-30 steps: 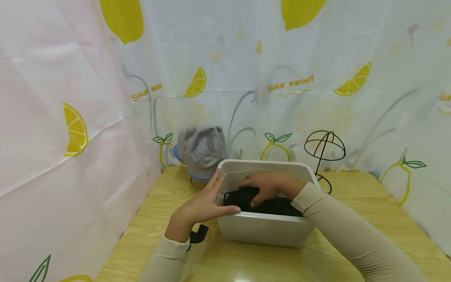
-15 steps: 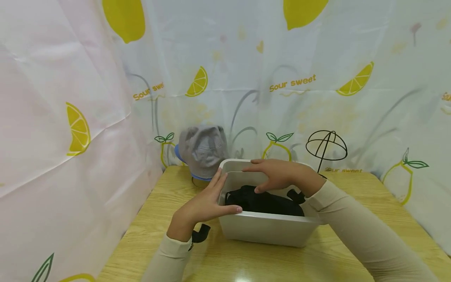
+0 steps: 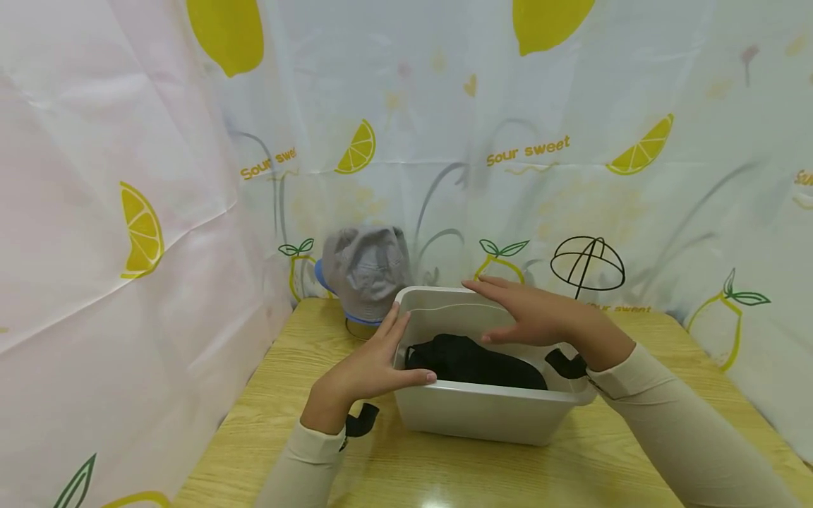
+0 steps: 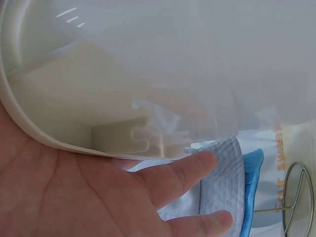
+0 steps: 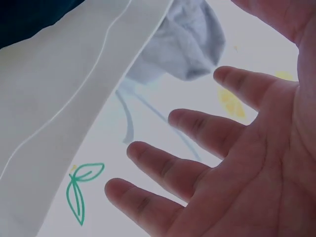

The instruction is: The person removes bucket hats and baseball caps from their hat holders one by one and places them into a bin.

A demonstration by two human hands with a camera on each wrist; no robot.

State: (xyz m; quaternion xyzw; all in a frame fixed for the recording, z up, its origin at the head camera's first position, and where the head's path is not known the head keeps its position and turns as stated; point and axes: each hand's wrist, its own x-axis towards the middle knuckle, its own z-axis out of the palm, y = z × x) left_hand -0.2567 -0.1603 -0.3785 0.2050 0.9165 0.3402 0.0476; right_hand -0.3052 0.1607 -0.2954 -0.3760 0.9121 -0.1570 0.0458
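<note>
A white plastic bin stands on the table, with a soft black fabric item lying on its inside. My left hand rests at the bin's front left corner, thumb over the front rim and straight fingers along the left side. The left wrist view shows that palm against the rim. Over the back right of the bin is my right hand, its fingers spread and holding nothing. In the right wrist view its straight fingers are apart from one another.
A grey cap with a blue brim sits on a stand behind the bin's left side. Behind its right side stands a black wire hat stand with a domed top. Lemon-printed curtains bound the wooden table at back and left.
My right hand has risen from the black fabric item inside the bin and moved to the right and back, over the rim. The left hand stays at the corner.
</note>
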